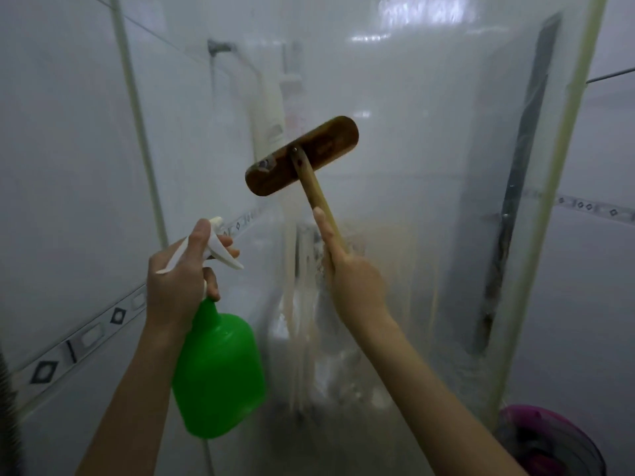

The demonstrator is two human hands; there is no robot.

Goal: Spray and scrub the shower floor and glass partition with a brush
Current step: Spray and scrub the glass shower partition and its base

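My left hand grips the white trigger head of a green spray bottle, which hangs below it at the lower left. My right hand holds the wooden handle of a scrub brush, index finger laid along the stick. The brush's brown wooden head is tilted and lies against the wet, hazy glass partition at chest height. Streaks of water run down the glass below the brush. The bristles are hidden behind the head.
White tiled wall with a patterned border strip lies at left. The partition's pale frame edge runs down the right. A purple-rimmed container sits at the bottom right. Blurred shower fittings show through the glass.
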